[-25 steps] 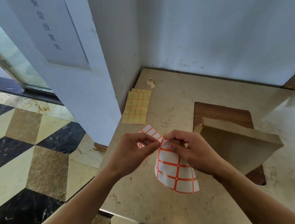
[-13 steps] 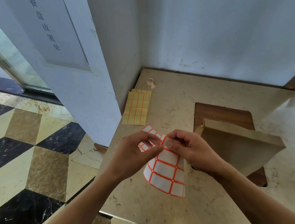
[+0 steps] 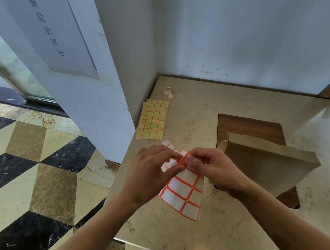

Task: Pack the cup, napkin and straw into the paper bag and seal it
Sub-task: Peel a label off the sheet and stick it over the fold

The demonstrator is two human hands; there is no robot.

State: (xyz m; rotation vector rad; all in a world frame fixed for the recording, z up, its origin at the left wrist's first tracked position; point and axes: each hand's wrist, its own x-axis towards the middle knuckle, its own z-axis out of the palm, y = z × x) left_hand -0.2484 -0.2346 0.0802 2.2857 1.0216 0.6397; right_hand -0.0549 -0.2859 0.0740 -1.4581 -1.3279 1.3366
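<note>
A brown paper bag point(image 3: 267, 161) lies on its side on the marble counter point(image 3: 202, 105), its top folded over, just right of my hands. Cup, napkin and straw are not visible. I hold a white sticker sheet with orange borders point(image 3: 183, 195) above the counter's front part. My left hand point(image 3: 152, 171) and my right hand point(image 3: 214, 170) both pinch the sheet's upper edge, fingertips meeting at one label. The sheet hangs curled below them.
A yellow sticker sheet point(image 3: 152, 120) lies near the pillar point(image 3: 90, 103), with a small tape roll point(image 3: 168, 90) behind it. Another white sticker sheet point(image 3: 169, 144) peeks out beyond my left hand. A dark wooden inset point(image 3: 247, 123) lies under the bag. The counter's left edge drops to tiled floor.
The sticker sheet has swung left and curled more under my hands. My fingertips have closed in on the same upper corner label. The bag has not moved.
</note>
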